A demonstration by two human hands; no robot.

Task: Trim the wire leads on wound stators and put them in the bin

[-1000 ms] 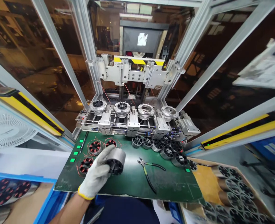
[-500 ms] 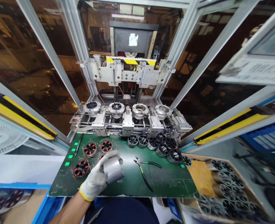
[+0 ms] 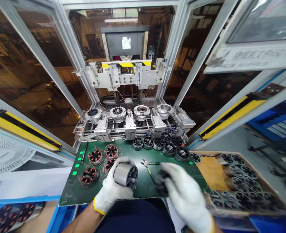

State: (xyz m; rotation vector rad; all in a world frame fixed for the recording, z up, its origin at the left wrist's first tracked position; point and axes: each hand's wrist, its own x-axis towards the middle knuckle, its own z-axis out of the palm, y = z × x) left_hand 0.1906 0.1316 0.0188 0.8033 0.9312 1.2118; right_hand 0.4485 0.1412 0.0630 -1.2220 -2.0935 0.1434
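Observation:
My left hand, in a white glove with a yellow cuff, grips a steel slotted stator core above the green mat. My right hand, also gloved, holds a dark slotted part, which is blurred and partly hidden by the fingers. Between my hands lie a pair of green-handled pliers. Several copper-wound stators sit to the left of my left hand. A row of several bare slotted cores stands along the mat's far edge.
Beyond the mat stands a machine fixture with several round stations, inside an aluminium frame. A cardboard tray of stacked cores lies to the right. A blue crate of wound stators sits at lower left.
My right hand has entered the view at lower right, holding the dark part. My left hand has turned its core and moved it slightly right. The whole view has shifted as my head moved.

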